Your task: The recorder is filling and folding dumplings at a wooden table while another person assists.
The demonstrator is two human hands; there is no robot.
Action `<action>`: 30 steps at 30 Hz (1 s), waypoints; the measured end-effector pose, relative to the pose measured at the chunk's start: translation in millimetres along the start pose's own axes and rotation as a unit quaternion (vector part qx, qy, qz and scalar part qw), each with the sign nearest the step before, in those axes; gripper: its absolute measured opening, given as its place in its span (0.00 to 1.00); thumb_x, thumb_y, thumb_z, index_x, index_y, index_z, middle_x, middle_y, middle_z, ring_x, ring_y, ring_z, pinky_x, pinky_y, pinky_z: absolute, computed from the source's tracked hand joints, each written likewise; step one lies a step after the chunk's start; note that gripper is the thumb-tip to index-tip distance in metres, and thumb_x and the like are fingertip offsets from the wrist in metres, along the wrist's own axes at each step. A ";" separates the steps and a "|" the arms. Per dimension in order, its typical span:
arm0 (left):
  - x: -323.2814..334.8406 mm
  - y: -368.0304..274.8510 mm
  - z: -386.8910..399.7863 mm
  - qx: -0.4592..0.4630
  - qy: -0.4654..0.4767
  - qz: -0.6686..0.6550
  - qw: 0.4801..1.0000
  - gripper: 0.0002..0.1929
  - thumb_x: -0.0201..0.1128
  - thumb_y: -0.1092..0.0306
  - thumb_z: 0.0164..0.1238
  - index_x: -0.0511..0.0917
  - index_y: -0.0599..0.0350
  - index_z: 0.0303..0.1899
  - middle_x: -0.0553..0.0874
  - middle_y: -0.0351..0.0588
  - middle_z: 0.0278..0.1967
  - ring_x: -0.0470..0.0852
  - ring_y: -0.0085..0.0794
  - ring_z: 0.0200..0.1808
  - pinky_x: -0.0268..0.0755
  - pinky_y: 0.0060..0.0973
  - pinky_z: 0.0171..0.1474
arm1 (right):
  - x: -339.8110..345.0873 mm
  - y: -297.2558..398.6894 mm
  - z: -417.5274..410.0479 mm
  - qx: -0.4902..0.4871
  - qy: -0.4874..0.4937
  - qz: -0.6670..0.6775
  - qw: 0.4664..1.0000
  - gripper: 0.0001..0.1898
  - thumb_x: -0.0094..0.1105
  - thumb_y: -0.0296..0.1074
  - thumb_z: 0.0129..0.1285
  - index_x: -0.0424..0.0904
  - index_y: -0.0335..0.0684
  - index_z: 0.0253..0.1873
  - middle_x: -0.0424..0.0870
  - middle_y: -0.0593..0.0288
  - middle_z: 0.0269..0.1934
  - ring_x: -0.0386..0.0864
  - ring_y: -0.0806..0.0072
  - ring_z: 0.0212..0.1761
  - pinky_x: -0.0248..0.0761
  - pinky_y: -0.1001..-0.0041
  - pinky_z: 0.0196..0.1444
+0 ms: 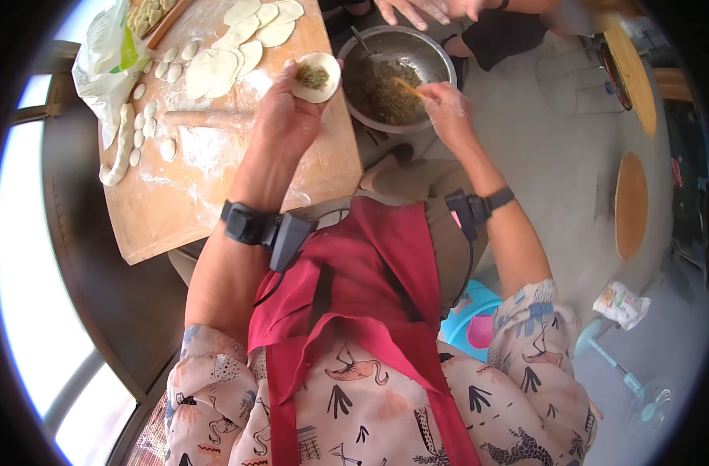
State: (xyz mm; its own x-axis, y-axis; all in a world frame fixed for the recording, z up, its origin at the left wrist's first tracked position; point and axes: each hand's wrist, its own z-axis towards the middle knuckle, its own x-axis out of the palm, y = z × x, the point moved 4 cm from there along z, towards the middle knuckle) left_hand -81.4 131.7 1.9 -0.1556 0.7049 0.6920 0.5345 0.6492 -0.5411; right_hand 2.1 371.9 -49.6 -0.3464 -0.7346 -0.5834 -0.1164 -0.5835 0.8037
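My left hand (290, 113) holds a round dough wrapper (325, 87) above the board's right edge. A small heap of greenish-brown filling (312, 76) lies on the wrapper. Between the fingers of my right hand (447, 110) is a thin wooden stick (406, 87), perhaps chopsticks or a spatula. Its tip reaches over the chopped filling (389, 108) in a large stainless steel bowl (443, 52). A metal spoon (363, 43) also stands in that bowl, leaning on the far left rim.
On the floured wooden board (214, 169) lie stacked wrappers (214, 73), a rolling pin (206, 119), several dough pieces (168, 149), a dough rope (121, 148) and a plastic bag (101, 76). Another person's hands (415, 11) are beyond the bowl. A blue fan (628, 378) is at lower right.
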 end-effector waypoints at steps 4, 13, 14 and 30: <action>0.7 -2.5 -7.2 -0.020 0.038 0.016 0.999 0.21 0.41 0.61 0.83 0.67 0.72 0.61 0.76 0.63 0.60 0.76 0.52 0.64 0.73 0.45 0.65 | 40.8 -82.4 -2.4 -0.047 0.081 -0.183 0.979 0.10 0.54 0.23 0.62 0.85 0.40 0.43 0.82 0.50 0.42 0.82 0.52 0.45 0.75 0.59 0.48; -1.7 -4.8 -5.9 -0.026 0.047 0.039 0.998 0.22 0.42 0.60 0.83 0.67 0.71 0.63 0.79 0.61 0.57 0.79 0.49 0.60 0.74 0.43 0.65 | 76.7 -104.3 -2.7 -0.056 0.161 -0.253 0.952 0.11 0.52 0.23 0.59 0.85 0.39 0.41 0.81 0.47 0.45 0.81 0.48 0.49 0.75 0.56 0.50; -2.4 -4.0 -5.7 -0.028 0.046 0.039 0.998 0.22 0.42 0.60 0.83 0.67 0.71 0.63 0.79 0.61 0.57 0.79 0.49 0.60 0.74 0.43 0.65 | 79.2 -105.2 -2.7 -0.074 0.163 -0.262 0.948 0.11 0.52 0.23 0.59 0.85 0.38 0.41 0.81 0.47 0.45 0.81 0.48 0.49 0.75 0.56 0.50; -10.5 0.0 -4.7 -0.032 0.065 0.050 0.996 0.21 0.41 0.60 0.83 0.68 0.70 0.62 0.80 0.59 0.55 0.80 0.47 0.58 0.75 0.42 0.64 | 86.4 -121.5 11.9 -0.031 0.198 -0.117 0.973 0.10 0.56 0.24 0.59 0.87 0.39 0.41 0.85 0.48 0.44 0.82 0.50 0.47 0.75 0.60 0.51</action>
State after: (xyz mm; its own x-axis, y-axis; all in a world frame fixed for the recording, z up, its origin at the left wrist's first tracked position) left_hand -75.8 123.0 -3.1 0.0075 0.7192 0.6947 0.5951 0.5551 -0.5811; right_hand -24.7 383.4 -196.2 0.0706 -0.6474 -0.7589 -0.0880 -0.7618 0.6418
